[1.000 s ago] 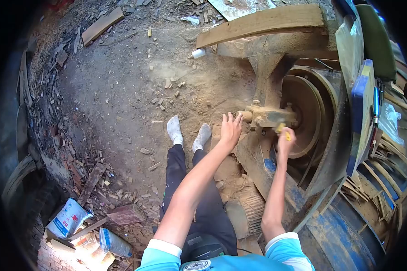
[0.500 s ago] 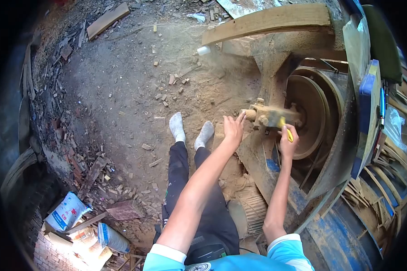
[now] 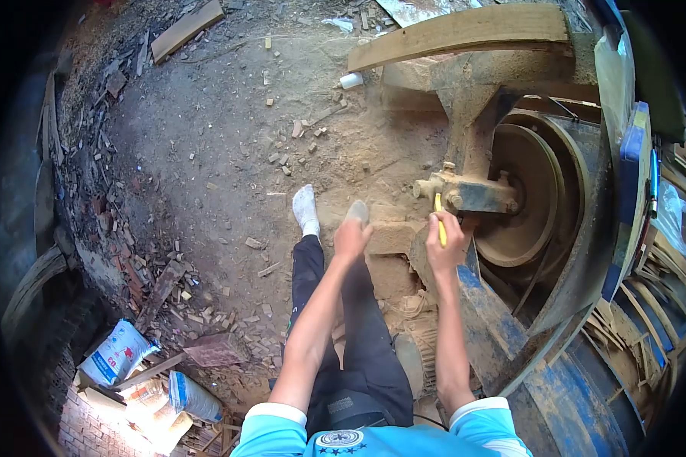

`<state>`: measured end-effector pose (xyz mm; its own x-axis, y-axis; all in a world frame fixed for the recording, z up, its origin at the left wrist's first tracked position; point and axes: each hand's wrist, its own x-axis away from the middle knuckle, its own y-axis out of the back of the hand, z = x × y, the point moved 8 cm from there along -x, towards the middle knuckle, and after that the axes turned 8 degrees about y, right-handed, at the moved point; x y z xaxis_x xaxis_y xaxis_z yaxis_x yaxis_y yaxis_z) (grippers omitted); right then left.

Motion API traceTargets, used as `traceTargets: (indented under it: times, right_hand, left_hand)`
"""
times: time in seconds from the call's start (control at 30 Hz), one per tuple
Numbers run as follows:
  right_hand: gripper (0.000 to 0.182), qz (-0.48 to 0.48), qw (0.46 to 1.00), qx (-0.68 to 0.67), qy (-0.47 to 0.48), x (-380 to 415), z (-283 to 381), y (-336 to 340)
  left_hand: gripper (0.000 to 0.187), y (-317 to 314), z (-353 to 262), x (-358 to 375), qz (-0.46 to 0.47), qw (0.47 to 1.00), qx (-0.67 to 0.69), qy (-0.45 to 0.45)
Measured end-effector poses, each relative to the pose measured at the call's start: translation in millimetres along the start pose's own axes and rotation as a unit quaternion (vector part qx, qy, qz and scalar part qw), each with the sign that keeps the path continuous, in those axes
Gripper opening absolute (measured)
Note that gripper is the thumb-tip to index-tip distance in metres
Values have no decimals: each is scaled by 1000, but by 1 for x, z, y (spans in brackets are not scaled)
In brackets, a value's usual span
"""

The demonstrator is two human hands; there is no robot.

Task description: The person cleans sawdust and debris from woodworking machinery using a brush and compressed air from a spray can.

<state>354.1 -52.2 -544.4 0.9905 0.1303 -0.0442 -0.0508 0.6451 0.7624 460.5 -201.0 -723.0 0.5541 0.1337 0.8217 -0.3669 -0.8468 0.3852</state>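
My right hand (image 3: 446, 242) is closed around a slim yellow-handled tool, probably a brush (image 3: 440, 221); its working end is hard to make out. It is just in front of a dusty metal bearing block (image 3: 453, 190) with bolts, beside a sawdust-coated wheel (image 3: 514, 194). The block's side now shows a dark blue-grey face. My left hand (image 3: 351, 240) hangs over my right leg, near the grey-socked foot, its thumb apart and nothing seen in it.
A curved wooden board (image 3: 461, 36) lies across the machine frame above the wheel. Wood scraps and sawdust litter the dirt floor (image 3: 206, 152). Printed sacks (image 3: 118, 354) stand at lower left. A blue-edged panel (image 3: 629, 190) and stacked curved wood pieces (image 3: 648, 320) are at right.
My left hand has left the bearing block's end and moved down and left over my leg. My right hand has drawn the yellow-handled tool leftward. The dust on the block's side has thinned.
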Motion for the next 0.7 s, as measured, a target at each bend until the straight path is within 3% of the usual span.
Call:
traceTargets:
  times: [0.07,0.1,0.23,0.27,0.37,0.4,0.47,0.5,0.53,0.57,0.6,0.63,0.7]
  right_hand:
    - [9,36,987,-119,-100,15,-26,-16]
    - [9,53,972,-181,-143,19,-37,-25]
    - [10,67,997,0,-38,10,-11,-13]
    - [10,139,985,-62,-80,13,-16,-22]
    - [10,36,999,-29,25,8,4,-7]
    - [10,6,1000,-2,-12,11,0,-6]
    - [10,128,954,-147,-229,20,-26,-23]
    - [10,184,901,-219,-327,26,-34,-34]
    - [9,168,884,-298,-319,21,-36,-34]
    - [9,121,957,-179,-193,1,-21,-17]
    - [9,68,994,-52,-60,-18,1,-5]
    - [9,6,994,77,73,-30,25,3]
    - [9,145,988,54,-19,-30,-10,-23]
  left_hand:
    - [32,11,-1,-9,-99,990,84,-45]
    - [33,10,-2,-19,-89,985,142,-46]
    - [30,4,-15,-21,-34,956,290,8]
    - [27,7,-21,-25,-29,949,312,26]
    - [25,-13,-22,-25,110,957,255,80]
    - [25,-19,-19,-23,133,955,245,97]
    - [24,-30,-17,-25,178,950,224,126]
    - [24,-15,-29,-30,95,970,224,26]
    - [25,0,-42,-22,11,973,221,-72]
    - [26,9,-51,-9,-67,960,213,-166]
    - [26,3,-46,-11,-56,956,253,-137]
    - [27,0,-44,-18,-44,950,287,-114]
    - [31,-8,-50,-32,-7,938,338,-79]
